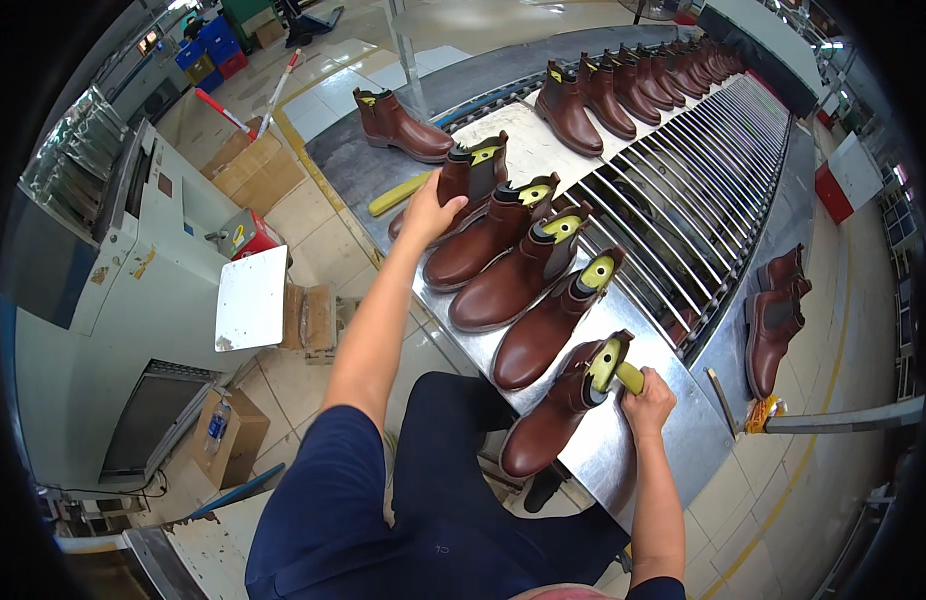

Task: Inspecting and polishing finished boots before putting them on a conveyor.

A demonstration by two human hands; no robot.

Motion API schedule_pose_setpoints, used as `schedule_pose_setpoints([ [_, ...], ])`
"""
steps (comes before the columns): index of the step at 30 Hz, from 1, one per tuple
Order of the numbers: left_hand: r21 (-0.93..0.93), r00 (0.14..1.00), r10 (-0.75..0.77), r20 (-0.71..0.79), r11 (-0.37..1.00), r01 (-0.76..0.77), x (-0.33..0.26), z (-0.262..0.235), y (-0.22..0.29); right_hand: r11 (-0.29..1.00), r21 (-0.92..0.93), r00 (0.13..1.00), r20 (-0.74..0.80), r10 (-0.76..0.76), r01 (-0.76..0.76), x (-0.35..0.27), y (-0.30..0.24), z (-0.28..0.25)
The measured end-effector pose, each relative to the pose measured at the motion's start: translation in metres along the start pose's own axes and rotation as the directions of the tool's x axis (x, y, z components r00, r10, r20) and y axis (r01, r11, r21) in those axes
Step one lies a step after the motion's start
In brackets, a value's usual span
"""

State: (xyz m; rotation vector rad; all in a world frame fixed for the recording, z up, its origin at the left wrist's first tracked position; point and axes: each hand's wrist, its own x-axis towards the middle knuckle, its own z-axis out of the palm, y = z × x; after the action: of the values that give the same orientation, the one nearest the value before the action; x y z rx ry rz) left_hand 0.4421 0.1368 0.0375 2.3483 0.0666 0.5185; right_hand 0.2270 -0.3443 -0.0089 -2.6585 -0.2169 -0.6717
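Observation:
Several brown ankle boots stand in a slanted row on the metal table [673, 420], each with a yellow-green, last-like insert showing at its top. At the far end, my left hand [433, 212] is closed around the front of a boot [471, 178]. My right hand [649, 402] grips a yellow-green piece [631, 378] at the opening of the nearest boot [549, 425]; its other end meets that boot's insert [605, 362]. Between my hands are other boots, one of them the boot [533, 340]. Beyond my left hand lies a yellow-green strip [399, 193].
A roller conveyor [683, 200] curves away behind the row, with a line of boots [608, 95] along its far side. One boot [398, 125] stands at the far left; a pair [775, 325] sits at right. A grey machine [113, 300] and a white-topped stool [251, 300] are on the left.

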Motion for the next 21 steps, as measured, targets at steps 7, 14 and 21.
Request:
schedule_pose_setpoints([
  [7,-0.591,0.933,0.151,-0.326,0.738,-0.326,-0.150,-0.059,0.221,0.999,-0.028,0.999,0.007,0.041,-0.041,-0.008,0.003,-0.010],
  [14,-0.891,0.283,0.847,-0.450,-0.449,-0.073,-0.350,-0.077,0.441,0.998,-0.044,0.999,-0.001,0.044,-0.044,-0.013,0.009,-0.007],
  [21,-0.878,0.096,0.879,-0.468,-0.450,-0.163,-0.402,-0.109,0.471,0.997,-0.054,0.999,0.014,-0.052,0.053,-0.016,0.006,0.000],
])
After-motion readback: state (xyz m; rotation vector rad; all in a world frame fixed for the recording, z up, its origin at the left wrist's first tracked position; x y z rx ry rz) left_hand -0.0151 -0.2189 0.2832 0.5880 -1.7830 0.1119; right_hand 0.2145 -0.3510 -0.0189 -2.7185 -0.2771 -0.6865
